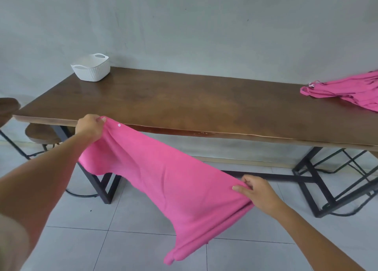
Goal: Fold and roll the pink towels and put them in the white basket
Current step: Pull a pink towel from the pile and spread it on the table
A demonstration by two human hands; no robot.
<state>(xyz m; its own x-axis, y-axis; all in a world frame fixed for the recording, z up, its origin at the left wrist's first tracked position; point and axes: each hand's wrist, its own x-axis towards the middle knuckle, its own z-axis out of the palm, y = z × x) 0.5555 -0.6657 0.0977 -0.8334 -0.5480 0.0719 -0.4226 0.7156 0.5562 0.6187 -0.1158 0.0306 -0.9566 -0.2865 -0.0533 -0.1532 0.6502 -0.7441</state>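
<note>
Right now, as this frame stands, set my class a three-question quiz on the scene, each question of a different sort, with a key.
1. True or false: the white basket stands on the table.
2. What grips the pink towel held off the table? A left hand alone; B right hand alone; C both hands.
3. Fill in: the pile of pink towels lies at the table's ____ end.
Key: 1 true. 2 C: left hand and right hand each grip an end. 3 right.

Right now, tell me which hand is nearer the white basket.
Left. The left hand grips the pink towel at the table edge, straight across from the white basket; the right hand pinches the towel's other end over the floor, farther right and back.
</note>
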